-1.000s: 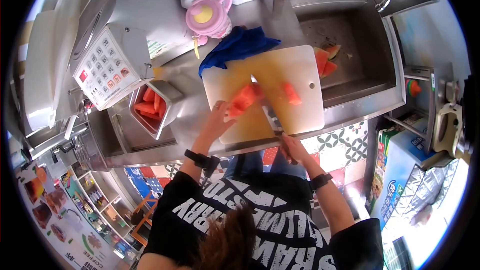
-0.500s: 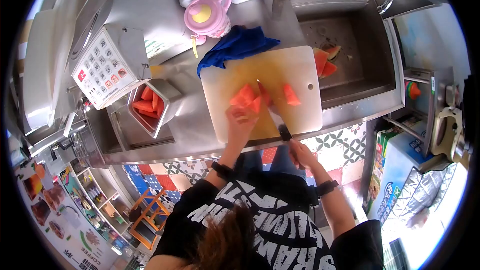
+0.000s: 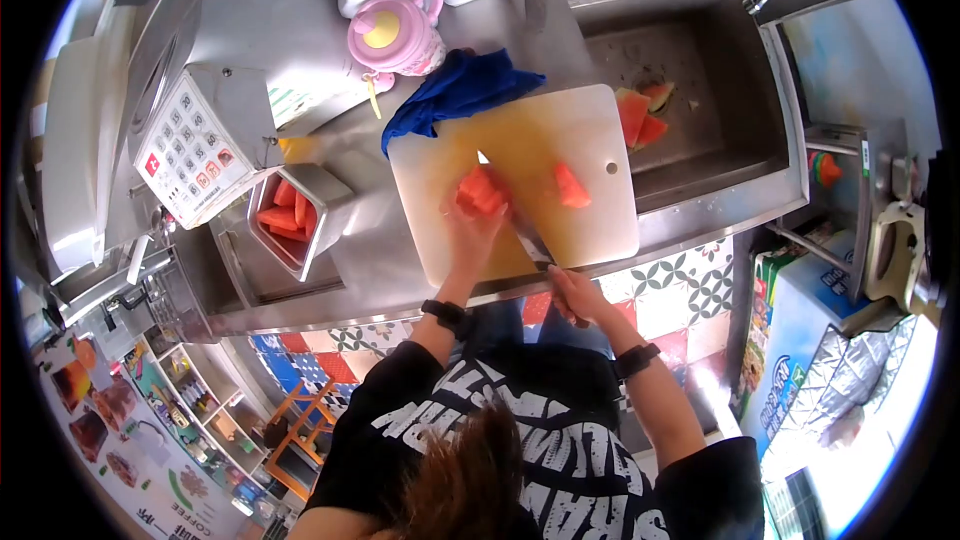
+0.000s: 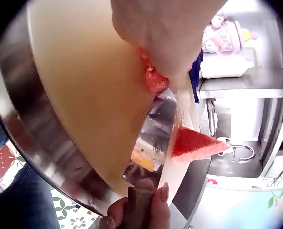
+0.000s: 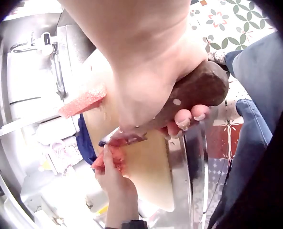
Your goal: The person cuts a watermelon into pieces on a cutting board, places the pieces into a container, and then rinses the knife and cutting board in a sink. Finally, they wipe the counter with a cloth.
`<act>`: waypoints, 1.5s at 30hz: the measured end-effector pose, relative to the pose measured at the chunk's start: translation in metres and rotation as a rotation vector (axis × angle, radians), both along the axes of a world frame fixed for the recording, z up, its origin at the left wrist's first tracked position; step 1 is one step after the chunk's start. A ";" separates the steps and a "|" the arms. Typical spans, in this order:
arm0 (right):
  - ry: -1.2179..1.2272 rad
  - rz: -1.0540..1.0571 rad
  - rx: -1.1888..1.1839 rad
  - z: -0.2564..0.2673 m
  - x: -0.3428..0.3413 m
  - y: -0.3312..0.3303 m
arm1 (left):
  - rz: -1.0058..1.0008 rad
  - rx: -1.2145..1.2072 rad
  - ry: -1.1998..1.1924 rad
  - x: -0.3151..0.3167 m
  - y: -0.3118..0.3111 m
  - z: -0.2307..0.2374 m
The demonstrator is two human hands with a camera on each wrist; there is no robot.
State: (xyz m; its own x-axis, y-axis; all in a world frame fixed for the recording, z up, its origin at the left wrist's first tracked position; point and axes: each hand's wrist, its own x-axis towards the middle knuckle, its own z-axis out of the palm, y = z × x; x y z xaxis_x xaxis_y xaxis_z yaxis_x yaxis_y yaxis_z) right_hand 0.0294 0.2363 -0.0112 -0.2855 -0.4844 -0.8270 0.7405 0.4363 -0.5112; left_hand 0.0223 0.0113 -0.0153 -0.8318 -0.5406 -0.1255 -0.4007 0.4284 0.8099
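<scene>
Red watermelon pieces [image 3: 482, 190] lie under my left hand [image 3: 474, 232] on the white cutting board [image 3: 420, 165], whose middle looks yellowish. The left fingers hold these pieces from the near side; in the left wrist view the hand hides much of the watermelon [image 4: 155, 81]. My right hand [image 3: 580, 297] grips a kitchen knife [image 3: 531, 240] by its dark handle [image 5: 198, 88]. The blade [image 4: 153, 136] points away from me, right beside the held pieces. To the right of the knife a separate watermelon wedge [image 3: 571, 186] rests on the board.
A metal container [image 3: 338, 215] of cut watermelon stands to the left. Behind the board lie a blue cloth [image 3: 465, 92] and a pink-lidded jug [image 3: 397, 35]. Watermelon scraps [image 3: 645, 118] sit in the sink [image 3: 720, 175] at right. The counter's front edge [image 3: 400, 312] runs close to me.
My left hand has moved right and forward, drawing the watermelon pieces closer together. The knife swung slightly right, then came back left beside them. The separate wedge stays on the right part of the board.
</scene>
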 end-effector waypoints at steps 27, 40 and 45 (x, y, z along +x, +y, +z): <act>-0.070 0.504 -0.126 0.191 -0.011 -0.267 | 0.696 -0.126 0.183 0.086 -0.251 0.106; 0.307 0.202 0.362 0.196 -0.071 0.034 | 0.025 0.156 0.253 0.030 -0.075 0.097; 0.316 -0.226 0.382 0.144 -0.044 0.112 | -0.395 0.023 0.120 -0.050 0.036 0.045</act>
State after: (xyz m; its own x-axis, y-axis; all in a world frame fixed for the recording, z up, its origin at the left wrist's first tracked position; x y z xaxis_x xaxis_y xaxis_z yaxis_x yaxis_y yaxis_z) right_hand -0.0147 0.3479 0.1326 -0.6112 -0.0639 -0.7889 0.6733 0.4819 -0.5607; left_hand -0.0281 0.0472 0.0298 -0.9844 -0.1746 -0.0235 -0.1111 0.5118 0.8519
